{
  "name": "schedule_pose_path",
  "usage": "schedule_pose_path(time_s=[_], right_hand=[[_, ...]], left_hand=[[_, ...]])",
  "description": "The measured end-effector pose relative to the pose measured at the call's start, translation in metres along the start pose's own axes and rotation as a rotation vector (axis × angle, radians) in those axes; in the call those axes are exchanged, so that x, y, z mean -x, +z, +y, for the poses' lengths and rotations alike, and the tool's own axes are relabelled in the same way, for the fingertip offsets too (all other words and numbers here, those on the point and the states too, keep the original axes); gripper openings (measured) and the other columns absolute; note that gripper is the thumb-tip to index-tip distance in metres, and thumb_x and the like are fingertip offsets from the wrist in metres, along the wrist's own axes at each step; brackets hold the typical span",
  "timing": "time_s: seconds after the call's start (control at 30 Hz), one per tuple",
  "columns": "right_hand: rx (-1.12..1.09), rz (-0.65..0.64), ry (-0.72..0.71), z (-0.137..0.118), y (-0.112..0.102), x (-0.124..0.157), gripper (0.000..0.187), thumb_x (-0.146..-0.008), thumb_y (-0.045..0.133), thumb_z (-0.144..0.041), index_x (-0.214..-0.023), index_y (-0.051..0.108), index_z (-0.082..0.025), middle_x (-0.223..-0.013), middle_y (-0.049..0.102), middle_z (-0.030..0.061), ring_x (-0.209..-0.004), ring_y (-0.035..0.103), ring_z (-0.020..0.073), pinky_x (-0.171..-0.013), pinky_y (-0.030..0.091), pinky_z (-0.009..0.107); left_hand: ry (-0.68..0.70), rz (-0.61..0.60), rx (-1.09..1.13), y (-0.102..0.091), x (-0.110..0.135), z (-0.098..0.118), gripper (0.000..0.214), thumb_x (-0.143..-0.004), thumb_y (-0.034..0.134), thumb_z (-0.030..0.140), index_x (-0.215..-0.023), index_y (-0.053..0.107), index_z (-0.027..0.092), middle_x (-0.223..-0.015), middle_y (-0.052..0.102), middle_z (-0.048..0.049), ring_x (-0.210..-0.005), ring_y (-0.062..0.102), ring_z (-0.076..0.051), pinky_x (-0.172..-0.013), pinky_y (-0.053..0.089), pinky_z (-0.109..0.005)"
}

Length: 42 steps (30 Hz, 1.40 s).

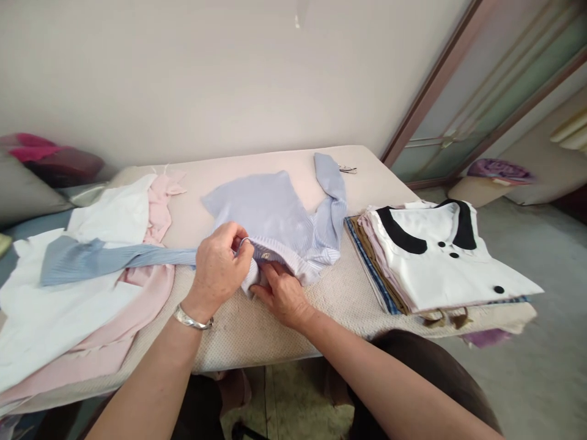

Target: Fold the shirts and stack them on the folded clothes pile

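1. Light blue ribbed top (279,220) lies at the frame's centre on the padded table (257,330).
2. Left hand (219,267) pinches its buttoned hem, fingers closed.
3. Right hand (283,293) presses that hem, fingers clamped on the fabric.
4. Folded stack (440,263) sits at right; loose white and pink garments (92,305) at left.

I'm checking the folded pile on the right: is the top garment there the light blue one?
No: the top of the folded pile is a white garment with a black collar; the light blue top lies under both hands.
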State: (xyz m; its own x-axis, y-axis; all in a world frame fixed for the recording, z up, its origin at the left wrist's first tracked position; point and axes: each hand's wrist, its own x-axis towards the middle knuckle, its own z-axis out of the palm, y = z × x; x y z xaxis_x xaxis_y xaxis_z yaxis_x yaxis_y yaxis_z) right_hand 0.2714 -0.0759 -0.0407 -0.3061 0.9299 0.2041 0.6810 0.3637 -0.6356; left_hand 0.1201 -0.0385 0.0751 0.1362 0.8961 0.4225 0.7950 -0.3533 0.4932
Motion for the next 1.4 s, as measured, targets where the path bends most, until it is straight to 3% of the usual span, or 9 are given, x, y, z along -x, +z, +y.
schedule_pose_path(time_s=[0.2,0.37,0.7,0.83,0.97,1.13,1.27,1.33,1.4], right_hand=[[-0.141,0.026,-0.007,0.01,0.006,-0.02,0.016,-0.097,0.056,-0.027,-0.109,0.062,-0.019,-0.101,0.069,0.0062,-0.096,0.063,0.0204,-0.086,0.049,0.033],[-0.021,0.086,-0.103,0.006,0.003,-0.019,0.044,-0.093,0.062,-0.035,-0.131,0.056,-0.014,-0.106,0.07,0.0092,-0.102,0.063,0.0251,-0.093,0.048,0.036],[0.372,0.077,-0.113,-0.002,-0.004,-0.011,0.033,-0.1,0.04,-0.017,-0.127,0.058,-0.017,-0.111,0.069,0.0135,-0.099,0.064,0.0262,-0.09,0.05,0.04],[0.491,-0.073,-0.211,-0.032,-0.014,0.025,0.03,-0.087,0.05,-0.008,-0.113,0.064,-0.012,-0.1,0.069,0.0168,-0.082,0.064,0.0258,-0.066,0.049,0.038],[0.363,-0.298,-0.216,-0.05,-0.054,0.058,0.009,-0.08,0.063,-0.021,-0.087,0.065,-0.017,-0.074,0.066,0.0108,-0.058,0.057,0.0227,-0.048,0.033,0.037],[0.397,-0.218,0.096,-0.016,-0.101,0.059,0.028,-0.086,0.071,-0.047,-0.089,0.062,-0.02,-0.08,0.068,0.0108,-0.066,0.062,0.0249,-0.057,0.032,0.036],[0.427,-0.309,0.114,0.008,-0.11,0.052,0.038,-0.077,0.08,-0.052,-0.09,0.062,-0.02,-0.084,0.069,0.0083,-0.077,0.066,0.0279,-0.065,0.039,0.036],[0.45,-0.344,0.141,0.014,-0.115,0.049,0.041,-0.082,0.072,-0.06,-0.086,0.061,-0.02,-0.079,0.068,0.0063,-0.074,0.067,0.0274,-0.063,0.04,0.035],[0.529,-0.319,0.229,0.021,-0.122,0.043,0.04,-0.09,0.063,-0.06,-0.085,0.06,-0.02,-0.076,0.068,0.0067,-0.072,0.068,0.0282,-0.06,0.04,0.034]], left_hand=[[0.099,0.034,-0.121,-0.002,0.002,0.012,0.005,-0.087,0.054,0.022,-0.089,0.059,0.021,-0.083,0.063,-0.001,-0.074,0.058,-0.016,-0.074,0.044,-0.031],[0.124,0.014,-0.165,-0.002,0.007,0.022,0.003,-0.087,0.055,0.023,-0.087,0.057,0.022,-0.083,0.063,-0.0006,-0.075,0.059,-0.017,-0.072,0.044,-0.03],[0.167,0.008,-0.216,-0.006,0.01,0.026,0.002,-0.082,0.056,0.021,-0.082,0.055,0.022,-0.084,0.062,-0.0001,-0.059,0.046,-0.013,-0.063,0.038,-0.03],[0.149,-0.274,-0.291,-0.023,0.013,0.024,0.008,-0.076,0.058,0.019,-0.076,0.052,0.024,-0.071,0.059,0.0023,-0.057,0.047,-0.015,-0.06,0.031,-0.031],[0.148,-0.634,-0.289,-0.027,0.025,0.016,0.013,-0.076,0.056,0.018,-0.069,0.048,0.025,-0.063,0.057,0.0017,-0.057,0.048,-0.018,-0.057,0.022,-0.032],[0.125,-0.81,-0.228,-0.024,0.033,0.012,0.014,-0.078,0.055,0.02,-0.066,0.051,0.024,-0.062,0.058,0.0005,-0.058,0.048,-0.017,-0.057,0.023,-0.032],[0.061,-1.086,0.011,-0.031,0.017,-0.013,0.018,-0.088,0.055,0.034,-0.076,0.064,0.024,-0.07,0.065,0.0014,-0.064,0.055,-0.016,-0.061,0.035,-0.028],[-0.067,-0.956,-0.071,-0.033,0.007,-0.046,0.027,-0.093,0.049,0.043,-0.089,0.067,0.023,-0.085,0.07,-0.0017,-0.074,0.061,-0.019,-0.068,0.041,-0.029],[-0.214,-0.639,-0.352,-0.032,0.001,-0.088,0.032,-0.092,0.051,0.041,-0.114,0.063,0.021,-0.116,0.068,-0.0086,-0.1,0.063,-0.026,-0.083,0.044,-0.035]])
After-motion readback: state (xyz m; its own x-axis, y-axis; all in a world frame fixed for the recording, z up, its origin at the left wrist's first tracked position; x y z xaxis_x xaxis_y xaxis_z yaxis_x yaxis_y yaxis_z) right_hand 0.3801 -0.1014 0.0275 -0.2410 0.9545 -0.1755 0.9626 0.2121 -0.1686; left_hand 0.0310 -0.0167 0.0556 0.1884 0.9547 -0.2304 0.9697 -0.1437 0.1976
